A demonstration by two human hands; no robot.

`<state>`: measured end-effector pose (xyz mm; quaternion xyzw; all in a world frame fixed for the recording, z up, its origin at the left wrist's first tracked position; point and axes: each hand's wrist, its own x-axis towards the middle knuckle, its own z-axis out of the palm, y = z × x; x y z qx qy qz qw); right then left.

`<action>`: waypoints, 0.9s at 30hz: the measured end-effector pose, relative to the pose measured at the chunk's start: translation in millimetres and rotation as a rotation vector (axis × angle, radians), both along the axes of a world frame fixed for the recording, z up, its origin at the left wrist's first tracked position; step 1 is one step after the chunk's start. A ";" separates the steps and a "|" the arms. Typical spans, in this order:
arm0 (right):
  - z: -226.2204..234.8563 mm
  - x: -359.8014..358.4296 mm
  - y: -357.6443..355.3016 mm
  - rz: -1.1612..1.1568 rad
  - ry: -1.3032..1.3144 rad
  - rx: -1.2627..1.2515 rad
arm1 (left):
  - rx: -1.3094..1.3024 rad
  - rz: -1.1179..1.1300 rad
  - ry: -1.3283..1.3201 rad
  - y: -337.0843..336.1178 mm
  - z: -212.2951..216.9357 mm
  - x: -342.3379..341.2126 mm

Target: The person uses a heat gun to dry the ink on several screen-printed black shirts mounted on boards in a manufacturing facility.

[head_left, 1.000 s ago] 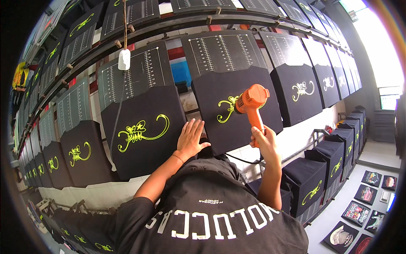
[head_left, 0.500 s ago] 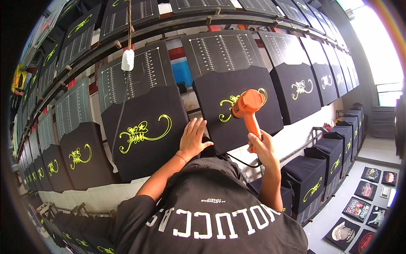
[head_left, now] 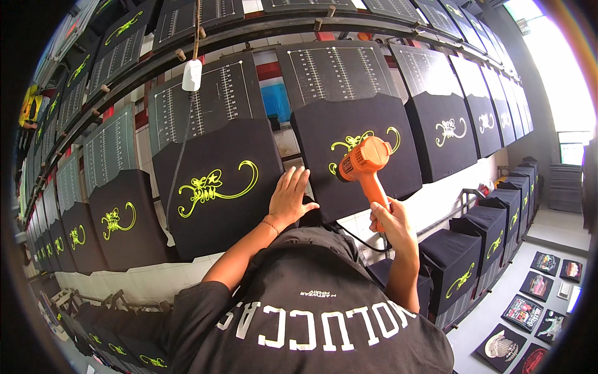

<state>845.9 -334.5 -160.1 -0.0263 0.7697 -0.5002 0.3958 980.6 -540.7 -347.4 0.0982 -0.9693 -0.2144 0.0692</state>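
Print-shop wall, left hand [head_left: 289,198] flat on shirt [head_left: 215,187], right hand [head_left: 389,221] gripping heat gun [head_left: 364,163] (orange)

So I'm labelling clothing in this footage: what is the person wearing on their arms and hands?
Both hands are bare, no gloves. The left hand has a thin bracelet at the wrist; the right hand shows nothing on its wrist. The forearms are uncovered, and a black short-sleeved T-shirt with large white lettering covers the upper arms.

My left hand [head_left: 289,198] lies flat in the narrow gap between two shirt-covered boards [head_left: 218,187], my right hand [head_left: 391,221] holding the orange heat gun [head_left: 364,163] just off the next board [head_left: 355,149]. A cord [head_left: 177,168] hangs leftward; below, probably open aisle floor [head_left: 492,311].
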 end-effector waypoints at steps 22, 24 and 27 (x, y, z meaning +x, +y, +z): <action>-9.8 0.0 -22.4 0.033 0.018 -0.022 | 0.281 0.078 0.290 -6.6 -5.5 6.5; -3.7 -3.9 -26.1 0.025 -0.009 -0.002 | 0.340 0.116 0.363 -13.3 -1.9 8.1; -9.6 -2.7 -26.4 0.037 0.007 -0.033 | 0.333 0.260 0.458 -42.4 15.4 14.2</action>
